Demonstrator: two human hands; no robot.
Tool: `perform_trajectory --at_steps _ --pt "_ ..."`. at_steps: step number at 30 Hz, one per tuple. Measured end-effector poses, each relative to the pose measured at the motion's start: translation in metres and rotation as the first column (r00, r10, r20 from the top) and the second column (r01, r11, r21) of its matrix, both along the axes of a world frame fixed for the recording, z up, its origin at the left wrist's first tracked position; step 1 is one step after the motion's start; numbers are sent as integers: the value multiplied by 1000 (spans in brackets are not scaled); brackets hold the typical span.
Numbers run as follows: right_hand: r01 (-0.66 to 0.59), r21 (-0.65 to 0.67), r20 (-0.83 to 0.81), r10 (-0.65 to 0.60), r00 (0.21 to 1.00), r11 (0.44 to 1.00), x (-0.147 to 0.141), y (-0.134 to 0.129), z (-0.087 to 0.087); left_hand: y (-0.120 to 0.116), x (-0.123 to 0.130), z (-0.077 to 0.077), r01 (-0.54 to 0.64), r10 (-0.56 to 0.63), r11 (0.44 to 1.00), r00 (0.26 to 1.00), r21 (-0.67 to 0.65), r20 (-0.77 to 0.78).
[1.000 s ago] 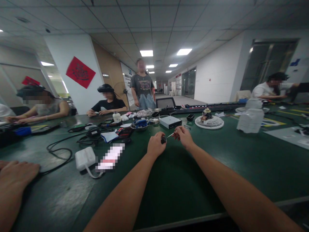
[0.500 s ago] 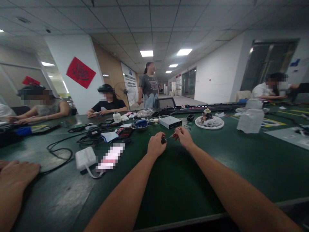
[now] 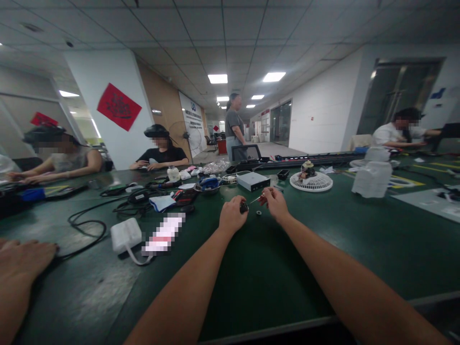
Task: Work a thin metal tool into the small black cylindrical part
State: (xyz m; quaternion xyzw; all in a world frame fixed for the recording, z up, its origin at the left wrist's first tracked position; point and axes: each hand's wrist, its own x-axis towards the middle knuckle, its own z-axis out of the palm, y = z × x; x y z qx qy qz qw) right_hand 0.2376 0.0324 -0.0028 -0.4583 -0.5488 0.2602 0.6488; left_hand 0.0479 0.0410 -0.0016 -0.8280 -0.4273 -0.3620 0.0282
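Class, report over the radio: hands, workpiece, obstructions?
Left hand pinching small black part; right hand holding slim metal shaft; small ring on green bench.

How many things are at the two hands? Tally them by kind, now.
Dark small part in the left hand: 1
Thin metal-shafted tool in the right hand: 1
Small ring on the green bench: 1
Total: 3
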Motion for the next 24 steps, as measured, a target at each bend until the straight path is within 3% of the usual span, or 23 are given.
perform_trajectory --at_steps 2,4,7,9,12,18,24 --pt "164 90 89 -172 981 982 3 -4 3 0 0 0 -13 13 1000 1000 -4 -3" --pt "305 219 213 -351 912 927 5 -8 7 1 0 -1 -25 25 1000 1000 -10 -6" --pt "308 341 393 -432 812 888 5 -12 12 1 0 -1 -29 29 999 999 -14 -15" --pt "270 286 575 -390 719 919 2 -11 12 2 -1 -2 -23 23 1000 999 -10 -22" --pt "283 75 786 -231 574 956 -2 -7 5 3 -2 -3 -11 11 1000 1000 -10 -27" --pt "309 -102 850 -78 520 945 -1 -1 -14 5 -2 -5 -3 3 1000 1000 -27 -20" --pt "278 -80 843 -84 532 957 0 -1 -9 4 0 -4 -3 1 997 1000 -78 -22"
